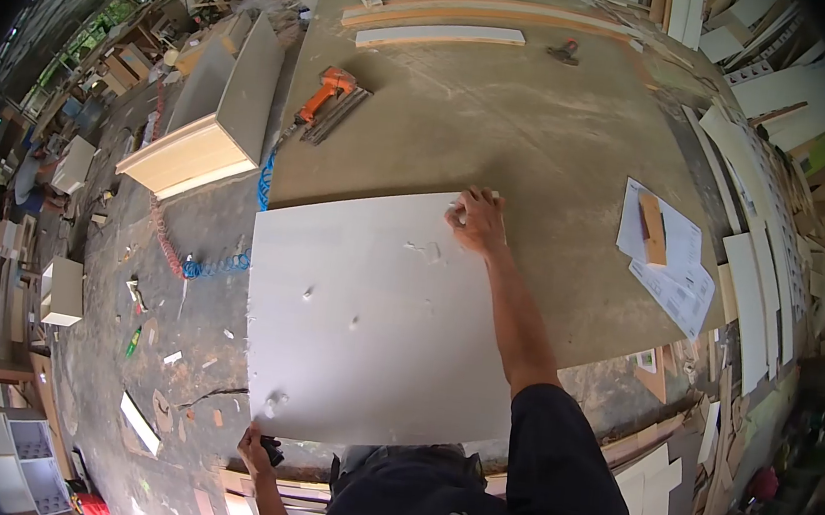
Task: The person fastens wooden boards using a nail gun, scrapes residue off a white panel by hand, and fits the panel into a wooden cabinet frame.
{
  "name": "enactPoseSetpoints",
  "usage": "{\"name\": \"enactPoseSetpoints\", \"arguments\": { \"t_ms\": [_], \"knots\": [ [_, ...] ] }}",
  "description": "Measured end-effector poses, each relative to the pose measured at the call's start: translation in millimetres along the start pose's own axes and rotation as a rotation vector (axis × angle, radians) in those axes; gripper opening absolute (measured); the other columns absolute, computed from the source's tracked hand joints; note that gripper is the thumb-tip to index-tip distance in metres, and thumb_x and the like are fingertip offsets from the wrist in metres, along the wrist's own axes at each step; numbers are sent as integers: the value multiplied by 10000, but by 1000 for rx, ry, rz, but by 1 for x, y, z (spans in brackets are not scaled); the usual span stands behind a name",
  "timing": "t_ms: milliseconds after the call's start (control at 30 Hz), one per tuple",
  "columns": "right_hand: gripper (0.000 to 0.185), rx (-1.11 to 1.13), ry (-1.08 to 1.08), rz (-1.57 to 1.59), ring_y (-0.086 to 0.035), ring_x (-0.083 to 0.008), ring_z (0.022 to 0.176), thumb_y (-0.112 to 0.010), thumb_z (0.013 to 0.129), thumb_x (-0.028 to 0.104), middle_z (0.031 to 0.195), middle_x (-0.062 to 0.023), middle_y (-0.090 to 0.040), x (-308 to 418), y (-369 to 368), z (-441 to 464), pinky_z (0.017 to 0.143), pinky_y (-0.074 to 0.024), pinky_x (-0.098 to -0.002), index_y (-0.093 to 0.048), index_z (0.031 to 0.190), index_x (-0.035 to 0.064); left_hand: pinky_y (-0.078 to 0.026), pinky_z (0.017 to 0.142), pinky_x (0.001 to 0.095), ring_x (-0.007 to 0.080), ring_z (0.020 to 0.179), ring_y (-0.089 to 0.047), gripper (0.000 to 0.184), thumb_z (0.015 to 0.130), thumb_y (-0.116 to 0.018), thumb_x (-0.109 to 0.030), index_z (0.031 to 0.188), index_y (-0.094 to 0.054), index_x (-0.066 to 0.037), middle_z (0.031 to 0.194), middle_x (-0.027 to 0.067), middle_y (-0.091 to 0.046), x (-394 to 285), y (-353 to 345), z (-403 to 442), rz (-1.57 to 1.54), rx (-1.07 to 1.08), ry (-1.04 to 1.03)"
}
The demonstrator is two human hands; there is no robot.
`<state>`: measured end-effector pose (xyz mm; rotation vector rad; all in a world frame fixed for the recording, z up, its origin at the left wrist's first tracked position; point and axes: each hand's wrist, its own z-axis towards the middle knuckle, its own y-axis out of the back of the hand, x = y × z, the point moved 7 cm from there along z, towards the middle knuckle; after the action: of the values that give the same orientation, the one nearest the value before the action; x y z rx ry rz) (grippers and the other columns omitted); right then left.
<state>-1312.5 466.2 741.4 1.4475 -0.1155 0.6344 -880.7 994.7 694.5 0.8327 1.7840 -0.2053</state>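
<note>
A large white panel [373,344] lies in front of me, partly on the brown-topped table [426,128], with its left part past the table's edge. At its near left corner my left hand [256,450] is closed on the edge, thumb on top. My right hand [478,222] rests on the far right corner, fingers curled; something pale shows between thumb and fingers, too small to make out. Small whitish lumps [274,404] and a pale smear [425,251] are on the panel's face.
Beyond the panel lies an orange nail gun [329,98] with a blue coiled hose [221,264]. Long strips [441,37] lie at the far end. Papers [669,254] sit at right under a wood block [652,227]. A cabinet box [217,106] stands left; a person [33,182] works farther off.
</note>
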Motion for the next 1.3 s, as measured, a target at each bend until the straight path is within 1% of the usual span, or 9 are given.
{"name": "enactPoseSetpoints", "arguments": {
  "t_ms": [100, 333, 533, 767, 833, 933, 1033, 1167, 1300],
  "knots": [
    [187, -358, 63, 84, -474, -268, 1103, -691, 801, 169, 1055, -24, -565, 0, 14, -6, 939, -326, -436, -603, 961, 126, -471, 472, 276, 140, 507, -570, 357, 965, -595, -358, 878, -669, -20, 666, 51, -619, -3, -3, -1, 11, -4, -18],
    [100, -227, 87, 97, -494, -295, 1107, -600, 855, 54, 1013, -60, -588, -12, -7, -2, 942, -332, -465, -609, 949, 86, -464, 487, 267, 140, 513, -570, 372, 969, -586, -369, 880, -657, -14, 669, 46, -612, 1, -3, 2, -7, 2, 3],
    [45, -360, -109, 554, -599, -262, 795, -567, 894, 35, 865, -124, -638, -69, 29, -56, 753, -469, -374, -583, 935, 22, -440, 469, 275, 131, 503, -557, 387, 975, -577, -365, 855, -649, -5, 640, 47, -599, -1, -6, 0, -25, -3, -22],
    [151, 368, 173, 210, -607, -300, 847, -572, 774, -46, 880, -81, -645, 11, 19, -222, 825, -444, -408, -613, 859, 73, -427, 453, 271, 122, 497, -553, 376, 975, -579, -366, 871, -663, -15, 642, 44, -608, 0, -5, 4, -10, -1, -22],
    [201, 298, 445, 206, -627, -277, 804, -625, 715, 6, 812, -63, -649, 89, 18, -291, 782, -454, -415, -653, 881, 115, -441, 452, 275, 135, 497, -560, 353, 973, -584, -350, 900, -667, -14, 656, 51, -610, 3, -2, 7, -6, 31, 6],
    [129, 592, 647, 592, -633, -268, 794, -654, 731, 44, 783, -86, -624, 167, 18, -337, 751, -490, -399, -638, 842, 107, -442, 441, 272, 141, 490, -565, 352, 968, -592, -352, 901, -669, -15, 661, 58, -612, 3, -5, 6, -9, 39, 22],
    [113, 537, 37, 952, -618, -267, 729, -614, 874, 121, 812, -132, -627, 133, -8, -304, 695, -503, -385, -649, 933, 31, -433, 434, 266, 134, 480, -566, 371, 964, -596, -371, 881, -669, -17, 651, 57, -612, 2, -3, 5, -17, 18, 17],
    [171, -424, -180, 395, -631, -381, 870, -563, 934, 124, 951, -215, -646, 22, 52, -211, 763, -501, -445, -650, 980, -15, -436, 430, 270, 135, 472, -567, 369, 964, -597, -375, 898, -673, -20, 650, 56, -611, -6, -8, -2, -34, 32, 37],
    [192, -366, -434, 300, -627, -378, 929, -616, 902, 157, 945, -196, -658, -55, 48, -221, 799, -502, -425, -669, 1002, 1, -434, 423, 274, 139, 474, -575, 378, 962, -602, -380, 919, -686, -14, 656, 58, -617, 1, -6, 4, -23, 15, -23]
  ]
}}
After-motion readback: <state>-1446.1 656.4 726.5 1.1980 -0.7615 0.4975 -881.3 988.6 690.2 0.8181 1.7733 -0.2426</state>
